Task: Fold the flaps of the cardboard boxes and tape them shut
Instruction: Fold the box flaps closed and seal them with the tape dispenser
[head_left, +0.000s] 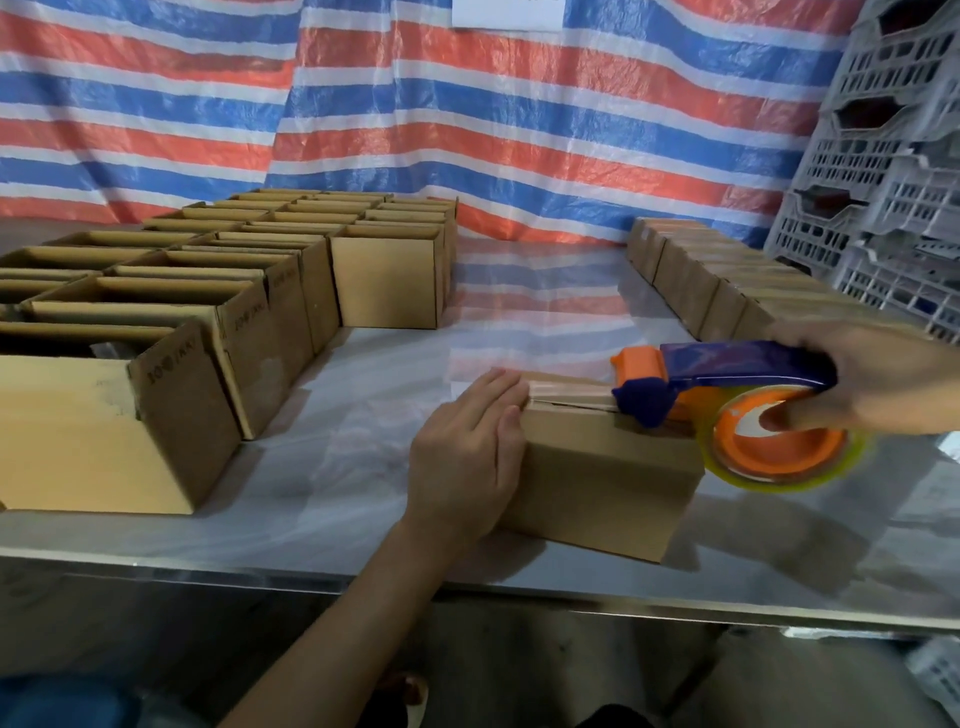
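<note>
- A tarp (519, 130) in red, blue and white stripes hangs wrinkled across the whole back wall.
- A white sheet of paper (506, 13) sits at the tarp's top edge.
- A shiny metal counter (519, 291) mirrors the stripes.
- Grey plastic crates (883, 182) stand stacked at right.
- A dim floor (519, 670) lies below the counter's edge.

Not much for you to read here, honestly. Your nearest open box (182, 431) has a small dark stamp (171, 366) along the top edge of its side: it starts with "10", then a round mark, then what looks like "AA" set between bars, though those letters are too soft to swear by. The next box (260, 364) back carries the same kind of stamp, blurrier. The third box (291, 306) has one too, but you can't make it out at all.
</note>
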